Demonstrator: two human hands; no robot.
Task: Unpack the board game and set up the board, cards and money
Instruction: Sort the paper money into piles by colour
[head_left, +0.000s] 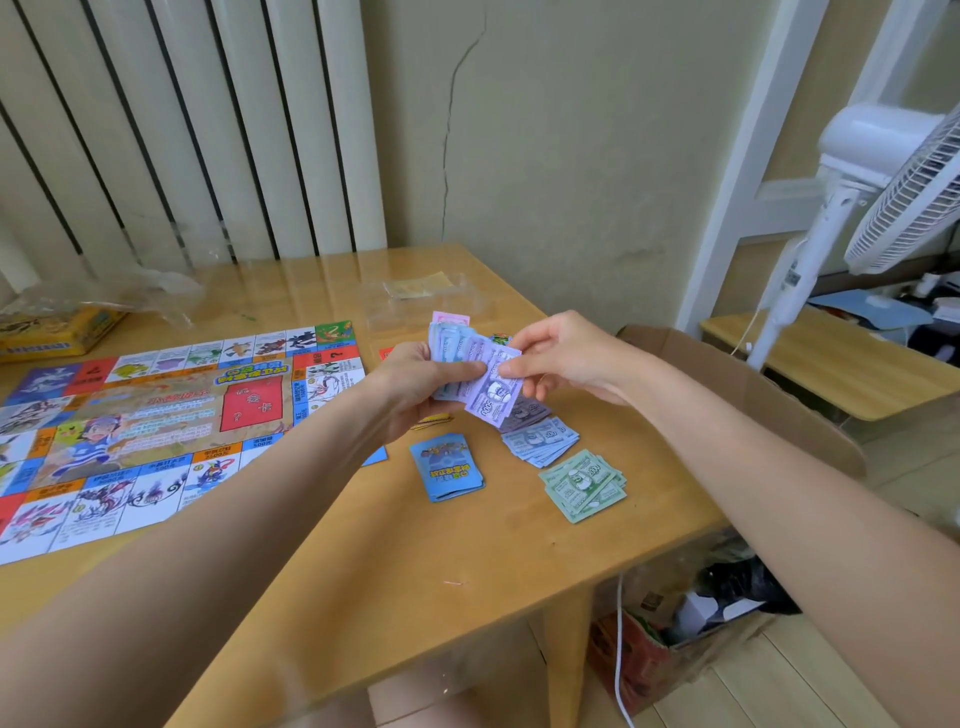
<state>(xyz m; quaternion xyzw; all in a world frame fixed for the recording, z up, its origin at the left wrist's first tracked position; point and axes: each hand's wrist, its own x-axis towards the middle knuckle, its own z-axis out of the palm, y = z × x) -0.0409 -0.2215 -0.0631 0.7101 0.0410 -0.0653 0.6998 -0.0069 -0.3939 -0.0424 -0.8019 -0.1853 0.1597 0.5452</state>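
The game board (156, 415) lies unfolded on the left half of the wooden table (415, 561). My left hand (415, 387) grips a fanned stack of play money (457, 345) above the table's right side. My right hand (558, 358) pinches a purple note (493, 397) at the front of that stack. Below my hands lie a purple money pile (524, 415), a blue money pile (543, 441) and a green money pile (584, 486). A blue card deck (447, 467) sits left of them, and a yellow card edge (431, 421) shows under my left hand.
The yellow game box (52, 332) and crumpled plastic wrap (130, 291) sit at the table's back left. A clear plastic tray (421, 296) lies behind my hands. A cardboard box (753, 395) and a white standing fan (857, 208) are to the right; bags sit under the table.
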